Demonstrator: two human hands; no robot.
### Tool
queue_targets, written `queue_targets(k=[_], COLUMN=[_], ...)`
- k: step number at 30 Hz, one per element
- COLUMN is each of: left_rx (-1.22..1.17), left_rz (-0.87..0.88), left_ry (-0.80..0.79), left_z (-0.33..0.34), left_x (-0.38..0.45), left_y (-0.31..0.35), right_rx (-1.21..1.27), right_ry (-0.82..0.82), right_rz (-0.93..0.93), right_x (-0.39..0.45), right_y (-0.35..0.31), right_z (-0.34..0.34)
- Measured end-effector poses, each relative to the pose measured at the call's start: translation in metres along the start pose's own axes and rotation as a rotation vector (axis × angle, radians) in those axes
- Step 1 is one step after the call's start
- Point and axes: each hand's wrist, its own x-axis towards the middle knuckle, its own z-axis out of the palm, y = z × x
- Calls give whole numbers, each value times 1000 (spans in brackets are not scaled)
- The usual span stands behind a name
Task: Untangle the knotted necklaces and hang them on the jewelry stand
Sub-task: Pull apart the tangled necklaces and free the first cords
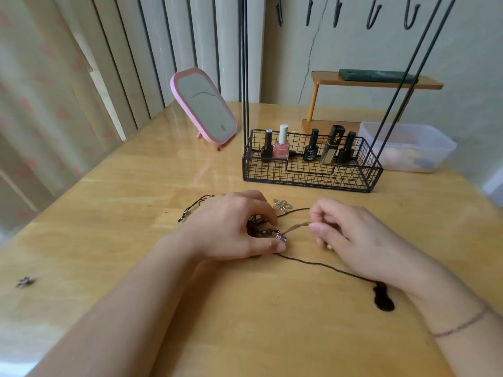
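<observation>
A tangle of dark brown cord necklaces (260, 229) lies on the wooden table (136, 240). My left hand (231, 227) presses down on the knot, fingertips closed around it near a small purple bead (281, 237). My right hand (353, 238) pinches a taut brown cord (296, 227) running out of the knot. A silver flower pendant (282, 204) rests just behind the knot. One cord trails right to a dark guitar-shaped pendant (383, 297) beneath my right wrist. The black wire jewelry stand (310, 172) rises behind, its hooks (373, 17) at the top edge, all bare.
The stand's basket holds several nail polish bottles (283, 144). A pink mirror (204, 107) leans at the back left. A clear plastic box (408, 145) and an orange shelf (375, 80) sit at the back right. A small metal charm (24, 281) lies at the far left.
</observation>
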Motion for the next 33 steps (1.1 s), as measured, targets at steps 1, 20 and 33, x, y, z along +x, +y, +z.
queue_targets(k=[1, 20, 33], left_rx=[9, -281, -369], left_rz=[7, 0, -32], left_ry=[-13, 227, 9], left_z=[0, 2, -16], left_x=[0, 5, -4], left_y=[0, -1, -9], right_rx=[89, 1804, 954], right_ry=[52, -216, 640], right_rz=[-4, -422, 369], right_x=[1, -7, -2], right_y=[-1, 0, 34], right_z=[2, -40, -50])
